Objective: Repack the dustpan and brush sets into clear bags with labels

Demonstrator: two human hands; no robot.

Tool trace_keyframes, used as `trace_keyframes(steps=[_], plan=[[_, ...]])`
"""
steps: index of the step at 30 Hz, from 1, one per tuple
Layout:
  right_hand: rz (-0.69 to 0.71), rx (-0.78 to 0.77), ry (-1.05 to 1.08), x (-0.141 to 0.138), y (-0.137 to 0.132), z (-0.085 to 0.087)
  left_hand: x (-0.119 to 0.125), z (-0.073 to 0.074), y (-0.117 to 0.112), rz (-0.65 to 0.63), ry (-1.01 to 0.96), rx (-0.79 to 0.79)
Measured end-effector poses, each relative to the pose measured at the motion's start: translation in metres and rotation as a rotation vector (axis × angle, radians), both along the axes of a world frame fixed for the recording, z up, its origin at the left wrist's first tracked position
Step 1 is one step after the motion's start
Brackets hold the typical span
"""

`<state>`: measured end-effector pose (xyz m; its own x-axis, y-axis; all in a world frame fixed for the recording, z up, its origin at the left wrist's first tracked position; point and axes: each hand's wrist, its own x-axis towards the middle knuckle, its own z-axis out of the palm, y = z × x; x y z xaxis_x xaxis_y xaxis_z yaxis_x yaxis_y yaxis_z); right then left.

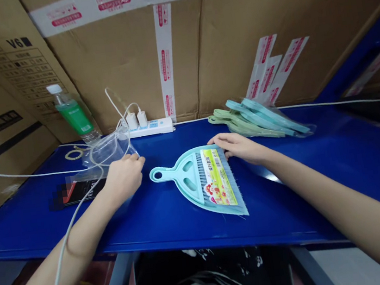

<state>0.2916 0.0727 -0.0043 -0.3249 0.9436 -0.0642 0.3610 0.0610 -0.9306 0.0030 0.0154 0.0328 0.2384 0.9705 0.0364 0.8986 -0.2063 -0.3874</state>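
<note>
A light-blue dustpan point(181, 183) lies flat on the blue table, its looped handle pointing left. Nested in it is a small brush point(235, 178) with grey-blue bristles and a yellow-green printed label point(218, 176). My right hand point(238, 148) grips the dustpan's far right corner between thumb and fingers. To the left of the handle, apart from it, my left hand point(126, 176) is closed, fingers curled at the edge of a clear plastic bag point(110, 148). What lies inside that fist is mostly hidden.
More dustpan sets, green point(244, 126) and blue point(270, 115), lie wrapped at the back right. A power strip point(155, 127) with two chargers, a green-labelled bottle point(74, 113) and a phone point(86, 190) are left. A white cable point(76, 213) crosses my left arm. Cardboard point(122, 53) walls the back.
</note>
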Motion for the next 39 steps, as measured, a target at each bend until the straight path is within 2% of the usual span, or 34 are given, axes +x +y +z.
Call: trace_keyframes(steps=[3, 6, 11, 18, 23, 28, 34, 39], plan=[[-0.050, -0.127, 0.094, -0.002, -0.004, 0.004, 0.004, -0.001, -0.003, -0.103, -0.015, -0.063], [-0.001, -0.218, 0.154, -0.002, -0.008, 0.009, 0.005, -0.002, -0.004, -0.197, -0.070, -0.110], [0.090, -0.237, 0.211, 0.000, -0.010, 0.011, 0.003, -0.004, -0.005, -0.285, -0.217, -0.144], [0.103, -0.287, 0.330, -0.002, -0.011, 0.008, 0.005, -0.007, -0.005, -0.295, -0.302, -0.210], [0.154, -0.338, 0.280, -0.003, -0.011, 0.008, 0.004, -0.009, -0.004, -0.291, -0.322, -0.224], [0.139, -0.272, 0.229, 0.001, -0.009, 0.007, 0.004, -0.010, -0.004, -0.345, -0.425, -0.243], [0.086, -0.193, 0.185, 0.020, -0.005, 0.022, 0.001, -0.009, -0.007, -0.399, -0.559, -0.260], [0.022, -0.112, 0.179, 0.029, -0.003, 0.030, 0.003, -0.008, -0.012, -0.494, -0.654, -0.350]])
